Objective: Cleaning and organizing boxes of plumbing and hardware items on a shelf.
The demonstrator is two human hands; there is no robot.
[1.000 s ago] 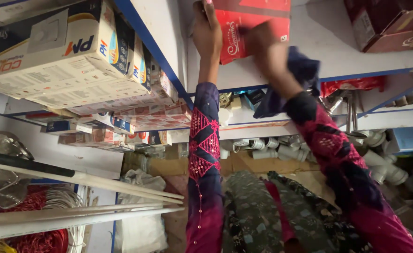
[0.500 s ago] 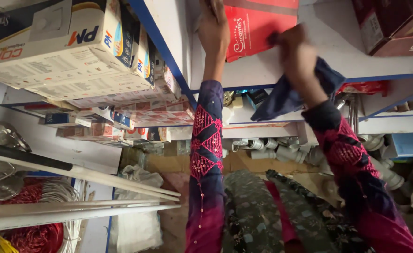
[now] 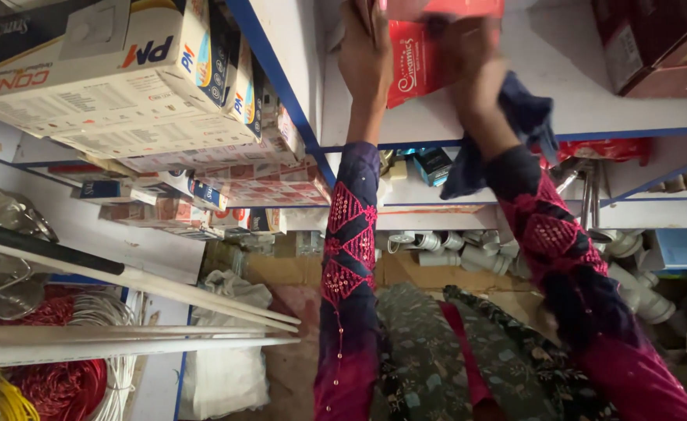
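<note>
You are reaching both arms overhead to the top shelf. Your left hand is pressing against the edge of a red box — the grip looks wrapped on it, though the fingers are running out of frame. Your right hand is bunching a dark blue cloth, grip clamped on the fabric, laid against the same box.

The box is sitting at the shelf's front lip — glossy card, flat-sided, likely slick. It could be sliding off toward you if the cloth is dragging it outward. The cloth is soft, limp, hanging in folds. Nearby, stacked cartons are leaning, and grey pipe fittings are crowding the lower shelf.
</note>
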